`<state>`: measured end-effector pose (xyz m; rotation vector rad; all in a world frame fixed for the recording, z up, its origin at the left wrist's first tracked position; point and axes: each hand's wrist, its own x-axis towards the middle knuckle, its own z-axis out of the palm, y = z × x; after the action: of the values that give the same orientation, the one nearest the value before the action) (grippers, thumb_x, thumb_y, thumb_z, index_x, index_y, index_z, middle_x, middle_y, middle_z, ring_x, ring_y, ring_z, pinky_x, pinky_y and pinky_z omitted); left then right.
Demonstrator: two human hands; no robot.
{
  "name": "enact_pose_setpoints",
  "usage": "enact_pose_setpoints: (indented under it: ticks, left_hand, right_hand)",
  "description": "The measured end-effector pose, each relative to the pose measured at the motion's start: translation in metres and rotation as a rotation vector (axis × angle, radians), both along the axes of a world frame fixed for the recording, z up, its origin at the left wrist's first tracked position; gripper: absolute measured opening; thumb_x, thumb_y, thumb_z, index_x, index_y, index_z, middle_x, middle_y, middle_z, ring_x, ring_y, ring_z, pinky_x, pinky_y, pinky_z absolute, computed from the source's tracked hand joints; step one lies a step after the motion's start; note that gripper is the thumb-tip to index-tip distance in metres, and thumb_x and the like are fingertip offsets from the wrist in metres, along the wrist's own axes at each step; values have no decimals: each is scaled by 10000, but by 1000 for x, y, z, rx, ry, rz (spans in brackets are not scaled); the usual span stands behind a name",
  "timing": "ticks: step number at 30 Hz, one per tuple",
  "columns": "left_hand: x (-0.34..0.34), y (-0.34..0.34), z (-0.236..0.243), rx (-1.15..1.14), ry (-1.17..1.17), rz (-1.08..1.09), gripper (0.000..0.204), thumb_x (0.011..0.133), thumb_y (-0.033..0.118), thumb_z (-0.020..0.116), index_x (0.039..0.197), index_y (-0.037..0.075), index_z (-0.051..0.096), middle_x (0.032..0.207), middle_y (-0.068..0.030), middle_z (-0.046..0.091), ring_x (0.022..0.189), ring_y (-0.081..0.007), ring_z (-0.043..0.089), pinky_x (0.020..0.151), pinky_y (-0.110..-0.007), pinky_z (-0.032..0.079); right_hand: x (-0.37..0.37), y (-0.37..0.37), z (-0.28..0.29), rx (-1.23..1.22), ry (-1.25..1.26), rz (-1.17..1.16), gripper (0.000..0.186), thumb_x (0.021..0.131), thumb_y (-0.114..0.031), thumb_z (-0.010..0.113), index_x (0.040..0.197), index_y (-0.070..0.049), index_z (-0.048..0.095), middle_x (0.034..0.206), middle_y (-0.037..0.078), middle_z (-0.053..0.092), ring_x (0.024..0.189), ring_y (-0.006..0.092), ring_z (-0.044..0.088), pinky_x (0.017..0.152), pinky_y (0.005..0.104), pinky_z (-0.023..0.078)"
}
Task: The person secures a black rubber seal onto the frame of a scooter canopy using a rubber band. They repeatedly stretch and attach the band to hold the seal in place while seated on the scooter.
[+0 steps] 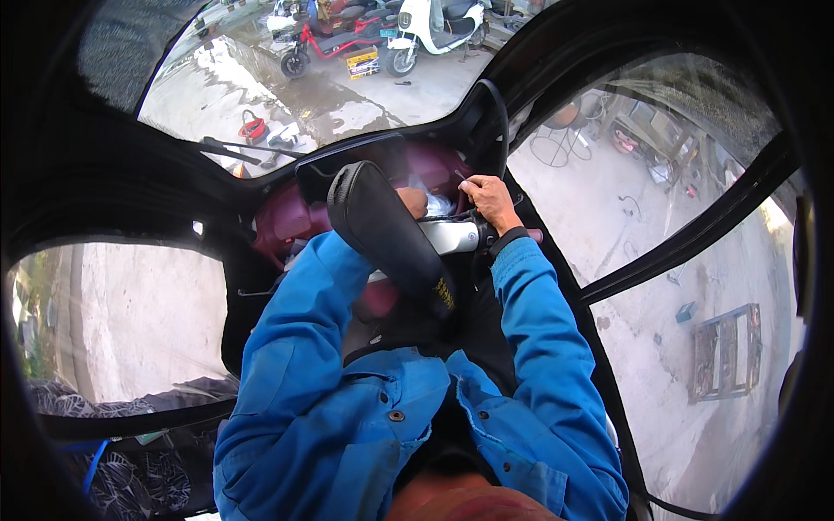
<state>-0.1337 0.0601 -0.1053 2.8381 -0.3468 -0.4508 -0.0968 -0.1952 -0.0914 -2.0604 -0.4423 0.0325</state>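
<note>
My right hand (491, 201) pinches a small, thin dark piece (460, 175) at the right of the maroon dashboard panel (282, 217), above the silver handlebar cover (447, 234). My left hand (411, 202) reaches behind a black padded, seat-shaped piece (373, 230) that stands tilted over the handlebar; its fingers are hidden. Crumpled clear plastic (437, 207) lies between my hands. A dark screen-like panel (317, 174) sits above the dashboard.
I am inside a black-framed cabin (678, 234) with clear windows. Outside are parked scooters (426, 30), a yellow box (363, 62), a red bucket-like object (252, 128) and a metal frame (725, 352). Patterned fabric (130, 473) is at the lower left.
</note>
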Motion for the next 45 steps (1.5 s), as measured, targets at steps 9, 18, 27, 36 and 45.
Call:
enact_pose_setpoints:
  ticks: [9,18,27,36,45]
  left_hand:
    - [-3,-2,13,-97,-44,5,372,1039,289,647,1270,29,779,1222,-245,787,1166,-439,746,1037,-514,563]
    - [-6,-7,23,-227,-103,-2,358,1021,294,661,1241,44,793,1230,-230,791,1169,-438,750,1023,-522,572]
    - [-9,2,8,-348,-199,52,345,1002,299,674,1212,60,806,1238,-214,795,1171,-438,753,1010,-530,580]
    - [-16,8,-16,-417,-294,164,332,983,305,687,1183,76,819,1246,-199,799,1173,-438,757,996,-538,588]
    - [2,2,9,7,54,-55,473,1001,434,699,1343,113,749,1379,-227,739,1288,-445,693,1080,-539,537]
  right_hand:
    - [6,1,-5,12,95,0,320,995,-295,709,979,2,828,707,47,685,664,139,642,633,316,490]
    - [3,1,-1,36,122,13,287,1014,-241,700,1001,19,823,725,22,678,669,116,603,651,295,479]
    - [4,2,-5,66,107,9,263,1050,-211,697,1020,17,825,717,-13,641,618,71,521,582,261,413]
    - [9,0,-7,73,188,16,256,1032,-241,717,1005,-13,830,707,-35,629,594,62,542,542,262,422]
    - [11,2,-21,249,64,75,254,1050,-245,729,970,-24,824,691,-59,610,567,34,495,503,240,354]
